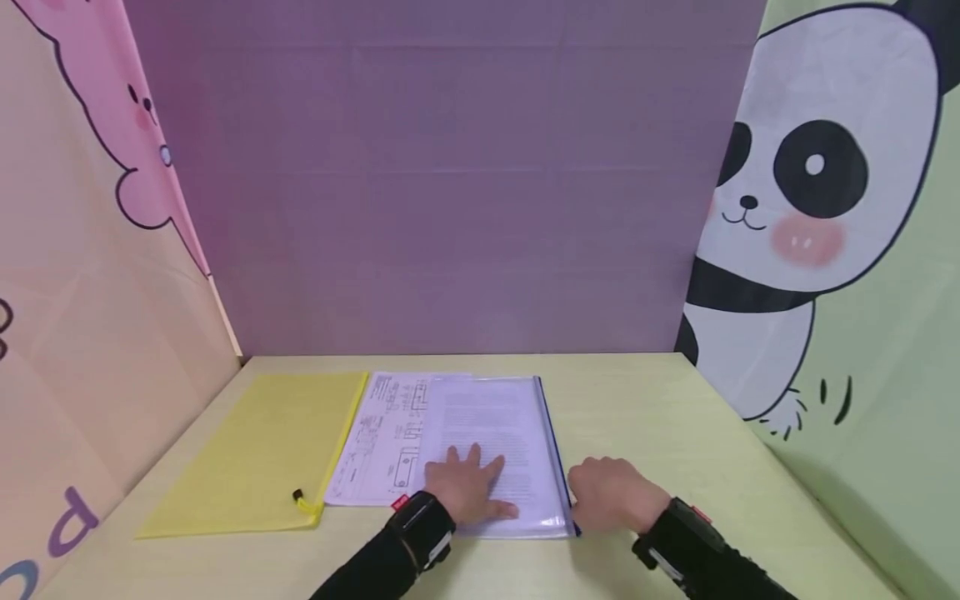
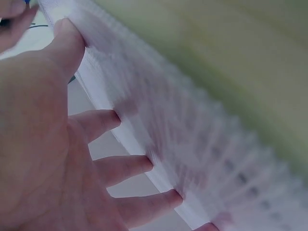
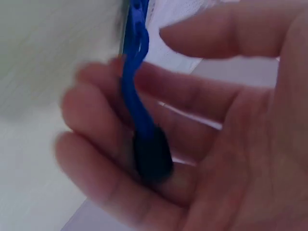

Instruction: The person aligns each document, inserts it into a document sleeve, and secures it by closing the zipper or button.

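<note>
A clear zip folder (image 1: 525, 528) with printed sheets inside lies on the table, a dark blue zip (image 1: 552, 442) along its right side. My left hand (image 1: 468, 492) rests on the folder with fingers spread; in the left wrist view its fingertips touch the plastic. By the folder's lower right corner is my right hand (image 1: 615, 494), its fingers curled. The right wrist view shows those fingers bent around a blue zipper pull cord (image 3: 136, 103) with a dark end tip (image 3: 153, 156). The thumb (image 3: 207, 36) stands apart from the cord there.
To the left lies a yellow zip folder (image 1: 255, 454) with a dark-tipped yellow pull (image 1: 302, 498). A white sheet with diagrams (image 1: 375, 437) lies between the two folders, partly under the clear one. A purple panel (image 1: 465, 183) rises behind the table (image 1: 637, 408).
</note>
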### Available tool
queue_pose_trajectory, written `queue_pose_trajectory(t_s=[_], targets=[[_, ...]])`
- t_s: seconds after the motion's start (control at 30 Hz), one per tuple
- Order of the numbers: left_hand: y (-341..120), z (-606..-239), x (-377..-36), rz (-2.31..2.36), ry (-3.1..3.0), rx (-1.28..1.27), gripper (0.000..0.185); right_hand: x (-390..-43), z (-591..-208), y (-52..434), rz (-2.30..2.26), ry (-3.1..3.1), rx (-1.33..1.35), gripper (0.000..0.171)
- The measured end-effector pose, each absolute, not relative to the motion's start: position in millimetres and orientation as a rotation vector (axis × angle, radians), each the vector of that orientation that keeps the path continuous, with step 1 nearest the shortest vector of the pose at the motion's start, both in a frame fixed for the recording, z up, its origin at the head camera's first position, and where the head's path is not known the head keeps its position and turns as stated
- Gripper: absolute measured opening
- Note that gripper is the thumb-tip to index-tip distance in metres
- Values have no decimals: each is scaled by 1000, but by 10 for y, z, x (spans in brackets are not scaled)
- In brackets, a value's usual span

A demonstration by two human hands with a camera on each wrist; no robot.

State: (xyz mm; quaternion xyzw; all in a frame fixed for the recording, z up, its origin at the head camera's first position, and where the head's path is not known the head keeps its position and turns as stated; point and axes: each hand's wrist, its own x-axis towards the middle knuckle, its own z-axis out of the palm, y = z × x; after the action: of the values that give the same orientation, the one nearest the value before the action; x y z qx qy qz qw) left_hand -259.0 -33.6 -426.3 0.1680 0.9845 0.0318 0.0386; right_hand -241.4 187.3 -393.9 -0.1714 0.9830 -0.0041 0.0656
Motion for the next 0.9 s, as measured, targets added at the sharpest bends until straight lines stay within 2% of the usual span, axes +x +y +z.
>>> queue_pose_trajectory(t_s=[0.47, 0.6, 0.8, 0.9], targets=[[-347, -4274, -2600, 101, 3023, 545, 84, -2563, -4014, 1672, -98, 3086, -514, 14], [-371, -4264, -2600, 113, 3014, 566, 83, -2610, -4025, 1574, -188, 3086, -645, 12], [-443, -4265, -2652, 147, 3027, 556, 81, -2693, -4118, 1453, -307, 2968, -850, 45], [-476, -4267, -2722, 165, 3026, 567, 67, -2693, -4165, 1401, -288, 2922, -826, 52]])
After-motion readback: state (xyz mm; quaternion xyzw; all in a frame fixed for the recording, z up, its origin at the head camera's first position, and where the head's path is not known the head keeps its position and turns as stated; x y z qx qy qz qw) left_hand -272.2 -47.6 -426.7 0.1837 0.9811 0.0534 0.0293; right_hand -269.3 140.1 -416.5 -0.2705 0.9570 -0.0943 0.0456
